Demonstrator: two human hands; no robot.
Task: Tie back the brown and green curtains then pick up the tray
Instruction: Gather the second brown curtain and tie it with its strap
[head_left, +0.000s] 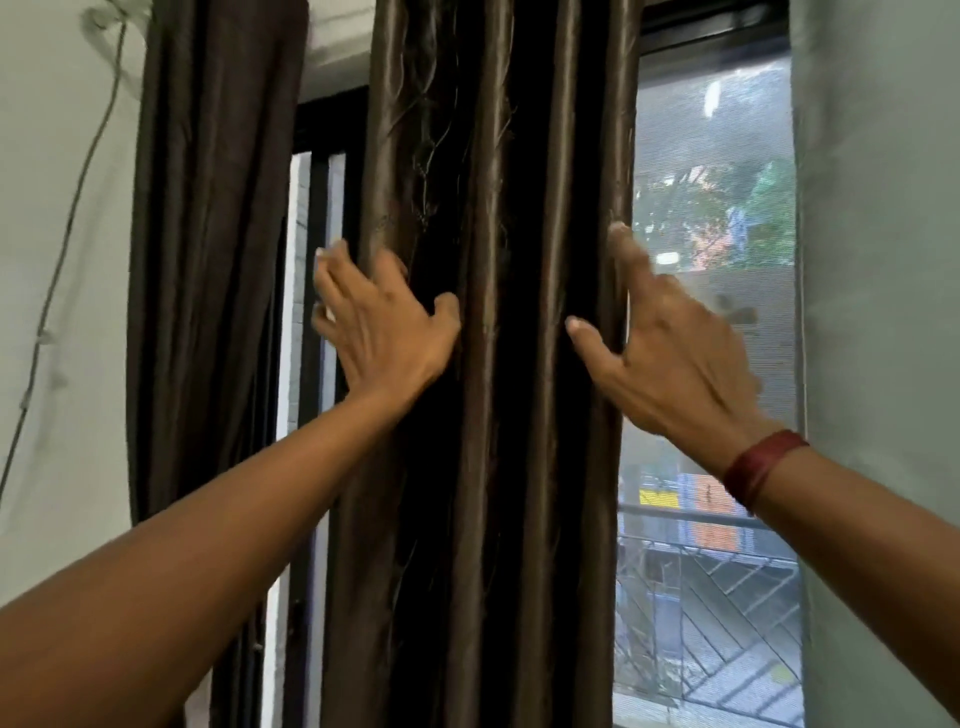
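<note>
A shiny brown curtain (493, 208) hangs in folds down the middle of the view, in front of a window. My left hand (382, 322) lies against its left edge, fingers spread, thumb pressed into a fold. My right hand (670, 343) is at the curtain's right edge, with the forefinger pointing up along the hem and the thumb touching the cloth. Neither hand plainly grips the cloth. A second, darker brown curtain (208, 260) hangs bunched at the left. A pale green curtain (878, 312) hangs at the right edge. No tray is in view.
Behind the curtains is a dark-framed window (717, 31) with a mesh screen (711, 338), showing trees and a metal railing outside. A thin cord (67, 234) hangs down the pale wall at the left.
</note>
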